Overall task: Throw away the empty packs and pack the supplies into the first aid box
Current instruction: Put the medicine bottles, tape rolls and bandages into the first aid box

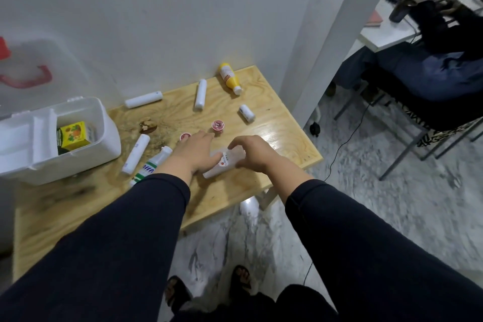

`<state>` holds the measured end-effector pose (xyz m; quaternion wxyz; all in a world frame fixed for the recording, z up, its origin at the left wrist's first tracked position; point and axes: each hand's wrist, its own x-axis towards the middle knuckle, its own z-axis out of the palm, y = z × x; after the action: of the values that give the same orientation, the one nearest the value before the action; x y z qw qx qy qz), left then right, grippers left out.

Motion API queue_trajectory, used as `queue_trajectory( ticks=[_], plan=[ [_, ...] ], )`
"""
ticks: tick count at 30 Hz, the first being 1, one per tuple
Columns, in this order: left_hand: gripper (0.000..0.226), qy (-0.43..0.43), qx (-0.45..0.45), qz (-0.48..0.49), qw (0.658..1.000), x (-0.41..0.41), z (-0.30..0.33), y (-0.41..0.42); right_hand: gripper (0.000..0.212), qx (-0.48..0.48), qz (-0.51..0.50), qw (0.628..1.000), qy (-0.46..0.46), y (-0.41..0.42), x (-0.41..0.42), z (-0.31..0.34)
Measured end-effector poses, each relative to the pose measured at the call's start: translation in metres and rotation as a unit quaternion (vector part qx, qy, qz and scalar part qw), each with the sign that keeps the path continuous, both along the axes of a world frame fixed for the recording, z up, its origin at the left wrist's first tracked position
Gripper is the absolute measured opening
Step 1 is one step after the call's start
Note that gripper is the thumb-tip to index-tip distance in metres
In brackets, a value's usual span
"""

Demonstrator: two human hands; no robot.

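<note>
On the wooden table lies a clear plastic pack with a red-and-white label. My left hand and my right hand both rest on it, fingers curled around its ends. The white first aid box stands open at the left with a yellow and green carton inside. Loose supplies lie around: a yellow bottle, white tubes, a small white bottle, a green-striped bottle, a small red-lidded cup and another red cup half hidden by my left hand.
The box's lid with a red handle leans against the white wall at the left. The table's right and front edges drop to a marbled floor. A seated person and chairs are at the right. A black cable runs along the floor.
</note>
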<state>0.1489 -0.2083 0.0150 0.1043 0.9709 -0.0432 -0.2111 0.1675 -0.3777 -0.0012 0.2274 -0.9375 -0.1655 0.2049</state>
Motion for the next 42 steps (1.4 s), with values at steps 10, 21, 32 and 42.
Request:
queue_trajectory(
  ticks=[10,21,32,42],
  plan=[
    [0.06,-0.069,-0.02,0.071,0.995,-0.014,0.059,0.053,0.052,0.035,-0.052,0.997,-0.054,0.039,0.017,0.074],
    [0.061,-0.102,0.025,0.153,0.983,-0.054,0.088,0.193,0.047,0.022,0.084,0.985,-0.149,0.178,0.021,0.11],
    [0.076,-0.05,0.025,0.222,0.973,-0.075,0.053,0.302,0.049,-0.017,0.13,0.979,-0.156,0.304,0.03,0.073],
    [0.074,-0.083,0.007,0.192,0.978,-0.08,0.031,0.322,0.044,-0.003,0.128,0.987,-0.099,0.355,0.021,0.029]
  ],
)
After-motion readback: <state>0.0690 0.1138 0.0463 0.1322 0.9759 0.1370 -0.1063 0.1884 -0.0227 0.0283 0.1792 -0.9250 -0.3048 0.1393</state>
